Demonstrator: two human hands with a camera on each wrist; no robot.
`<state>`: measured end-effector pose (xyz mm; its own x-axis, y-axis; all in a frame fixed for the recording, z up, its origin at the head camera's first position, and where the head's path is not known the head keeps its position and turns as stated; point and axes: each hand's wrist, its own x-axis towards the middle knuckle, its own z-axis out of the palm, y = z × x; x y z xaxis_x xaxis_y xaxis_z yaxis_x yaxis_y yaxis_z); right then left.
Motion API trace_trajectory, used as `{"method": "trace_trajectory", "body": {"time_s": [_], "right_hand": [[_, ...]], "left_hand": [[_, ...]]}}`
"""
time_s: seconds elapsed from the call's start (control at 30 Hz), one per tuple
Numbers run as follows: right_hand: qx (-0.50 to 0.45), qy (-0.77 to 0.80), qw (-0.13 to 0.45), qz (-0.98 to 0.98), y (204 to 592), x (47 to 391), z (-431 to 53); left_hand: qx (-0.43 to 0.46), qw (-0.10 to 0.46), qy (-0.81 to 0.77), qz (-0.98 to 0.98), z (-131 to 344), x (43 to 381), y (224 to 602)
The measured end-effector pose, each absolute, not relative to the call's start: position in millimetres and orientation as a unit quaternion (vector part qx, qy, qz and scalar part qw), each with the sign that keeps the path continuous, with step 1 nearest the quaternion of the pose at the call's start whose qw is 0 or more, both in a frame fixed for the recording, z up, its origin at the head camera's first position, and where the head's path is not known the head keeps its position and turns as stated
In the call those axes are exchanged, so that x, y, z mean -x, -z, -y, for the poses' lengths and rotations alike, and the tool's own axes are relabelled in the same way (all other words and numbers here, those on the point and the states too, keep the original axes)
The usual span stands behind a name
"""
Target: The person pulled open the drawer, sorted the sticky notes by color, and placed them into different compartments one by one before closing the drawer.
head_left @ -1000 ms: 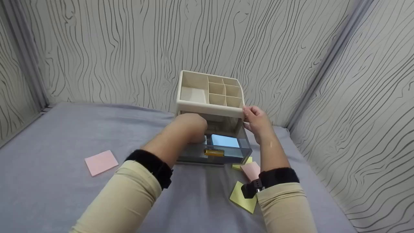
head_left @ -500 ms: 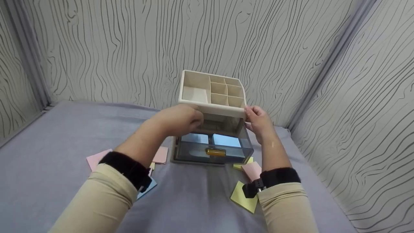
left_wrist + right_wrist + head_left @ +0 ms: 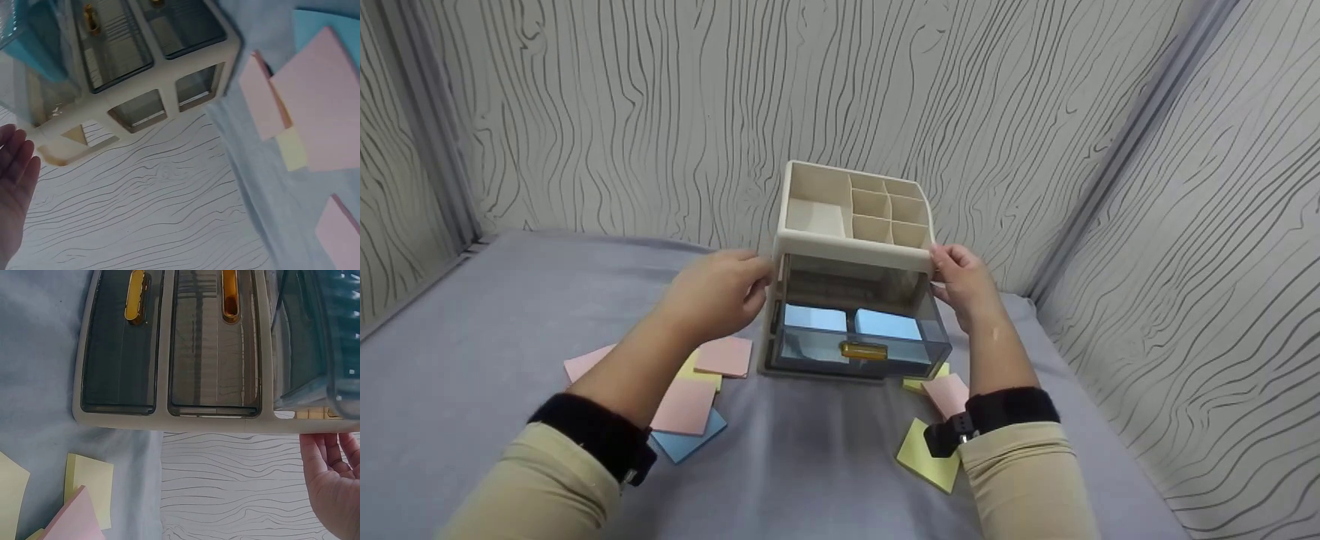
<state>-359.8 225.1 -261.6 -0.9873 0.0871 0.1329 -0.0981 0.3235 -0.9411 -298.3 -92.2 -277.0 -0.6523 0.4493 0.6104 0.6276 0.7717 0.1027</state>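
Right grip [image 3: 967,285] pinching organizer [image 3: 855,251] edge, left grip [image 3: 716,292] relaxed, jutting drawer [image 3: 934,352] between, notepads [image 3: 685,405] either side.

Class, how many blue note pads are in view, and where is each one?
3. A left blue pad and a right blue pad lie in the open drawer; a third blue pad lies on the cloth, partly under a pink pad. More may be hidden.

Creased greyish cloth [image 3: 810,457]; wood-grain back panel [image 3: 622,127]; grey strip [image 3: 1136,135], right corner.

Dim even light, soft shadows, slight blur
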Motion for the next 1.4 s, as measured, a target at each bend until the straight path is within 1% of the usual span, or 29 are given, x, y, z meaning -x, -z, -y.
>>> {"method": "trace_trajectory", "body": {"time_s": [0.07, 0.2, 0.3, 0.37, 0.53, 0.7, 0.9, 1.17, 1.4], "right_hand": [[-0.002, -0.584, 0.079, 0.808, 261.5, 359.9, -224.9], [0.003, -0.577, 0.083, 0.813, 261.8, 359.6, -224.2], [0.006, -0.570, 0.086, 0.817, 261.9, 359.0, -223.4], [0.006, -0.567, 0.087, 0.819, 261.8, 358.8, -222.8], [0.009, -0.566, 0.086, 0.820, 262.5, 359.7, -222.8], [0.015, -0.572, 0.084, 0.816, 262.7, 360.1, -222.2], [0.015, -0.573, 0.085, 0.815, 262.5, 358.9, -221.7], [0.004, -0.570, 0.086, 0.817, 262.3, 358.3, -222.4], [0.006, -0.575, 0.084, 0.814, 261.9, 359.5, -223.3]], "left_hand": [[0.301, 0.247, 0.132, 0.912, 93.8, 295.6, 284.5], [0.342, 0.102, 0.095, 0.929, 96.8, 295.5, 306.8], [0.358, 0.011, 0.069, 0.931, 99.1, 295.8, 327.3], [0.334, -0.031, 0.055, 0.941, 98.5, 294.1, 339.1], [0.269, -0.097, 0.020, 0.958, 91.9, 289.0, 357.9], [0.278, -0.115, -0.069, 0.951, 88.9, 284.5, 367.4], [0.289, -0.112, -0.145, 0.940, 91.3, 285.6, 372.9], [0.298, -0.119, -0.165, 0.933, 95.1, 290.3, 375.2], [0.306, -0.113, -0.167, 0.930, 90.8, 290.2, 373.3]]}}
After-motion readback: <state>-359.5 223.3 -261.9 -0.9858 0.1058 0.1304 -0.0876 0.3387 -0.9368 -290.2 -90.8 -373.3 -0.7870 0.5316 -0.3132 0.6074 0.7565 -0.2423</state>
